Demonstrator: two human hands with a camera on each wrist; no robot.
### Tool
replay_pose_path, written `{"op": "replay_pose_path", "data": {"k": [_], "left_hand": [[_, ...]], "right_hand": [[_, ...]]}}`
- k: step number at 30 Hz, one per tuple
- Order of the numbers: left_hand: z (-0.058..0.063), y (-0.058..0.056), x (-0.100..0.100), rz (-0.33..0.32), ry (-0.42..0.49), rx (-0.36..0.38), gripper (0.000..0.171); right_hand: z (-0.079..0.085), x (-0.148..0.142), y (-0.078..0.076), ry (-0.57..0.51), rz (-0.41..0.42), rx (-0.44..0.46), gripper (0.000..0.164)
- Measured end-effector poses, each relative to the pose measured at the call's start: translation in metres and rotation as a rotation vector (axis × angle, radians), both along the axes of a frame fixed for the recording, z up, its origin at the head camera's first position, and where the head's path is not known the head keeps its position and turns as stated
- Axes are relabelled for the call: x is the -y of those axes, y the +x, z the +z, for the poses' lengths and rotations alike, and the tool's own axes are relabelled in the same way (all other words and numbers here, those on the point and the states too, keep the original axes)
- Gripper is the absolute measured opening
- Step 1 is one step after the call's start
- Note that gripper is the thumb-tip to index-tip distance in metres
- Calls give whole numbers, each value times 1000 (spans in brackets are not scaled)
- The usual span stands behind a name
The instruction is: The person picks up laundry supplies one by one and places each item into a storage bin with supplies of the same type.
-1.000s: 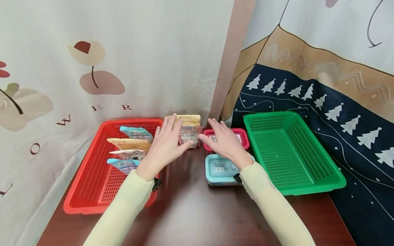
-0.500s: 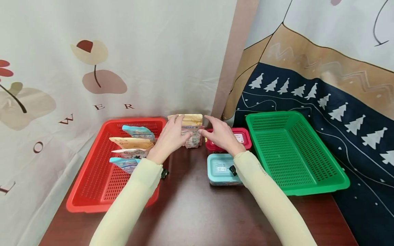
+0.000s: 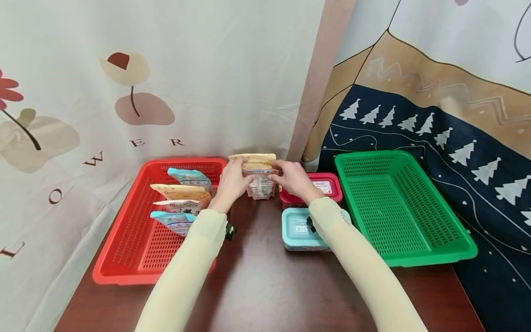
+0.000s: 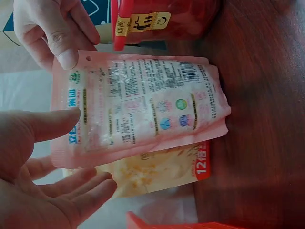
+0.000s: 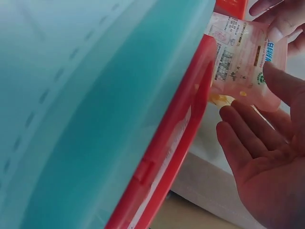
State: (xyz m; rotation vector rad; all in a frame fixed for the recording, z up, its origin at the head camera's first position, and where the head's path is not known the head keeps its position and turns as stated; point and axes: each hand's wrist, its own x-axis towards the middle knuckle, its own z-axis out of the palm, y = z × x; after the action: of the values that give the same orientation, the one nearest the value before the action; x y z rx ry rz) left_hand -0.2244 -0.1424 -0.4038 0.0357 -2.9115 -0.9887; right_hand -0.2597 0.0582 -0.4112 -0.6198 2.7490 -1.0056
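A pink pouch (image 4: 143, 100) with printed text stands upright at the back of the table. My left hand (image 3: 233, 184) pinches its top left edge, thumb in front and index finger behind, other fingers spread. My right hand (image 3: 293, 179) pinches the top right corner the same way, its thumb on the printed face. Directly behind stands a yellow pouch (image 4: 157, 169), largely covered by the pink one. To the right of the pouches are a red-lidded box (image 3: 332, 184) and, nearer me, a box with a light-blue lid (image 3: 295, 230).
On the left, a red basket (image 3: 120, 258) holds several upright pouches (image 3: 178, 191) in a row. A green basket (image 3: 398, 207) sits on the right with its woven-looking floor showing. Printed curtains (image 3: 232, 69) hang behind the dark brown table (image 3: 265, 295).
Both hands have drawn in toward the pink pouch, their fingers going from outstretched to pinching its top corners. The head view has shifted slightly, while the boxes and baskets stay put.
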Motion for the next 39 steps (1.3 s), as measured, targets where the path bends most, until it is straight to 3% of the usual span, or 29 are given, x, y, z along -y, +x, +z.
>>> {"op": "replay_pose_path", "data": {"k": [7,12,22,39], "left_hand": [[-6,-3,0,3,13,-5,32],[-8,-4,0,13,10,-29,27],[-6,-4,2,24,-8,-28,24],[0,8,6,7,-2,-91,24]], "right_hand": [[-1,5,-1,4,-11,-68,32],[-3,9,-2,25,-24,-90,23],[-2,10,2,11,-63,-53,24],[0,10,12,-31,-72,-47,24]]}}
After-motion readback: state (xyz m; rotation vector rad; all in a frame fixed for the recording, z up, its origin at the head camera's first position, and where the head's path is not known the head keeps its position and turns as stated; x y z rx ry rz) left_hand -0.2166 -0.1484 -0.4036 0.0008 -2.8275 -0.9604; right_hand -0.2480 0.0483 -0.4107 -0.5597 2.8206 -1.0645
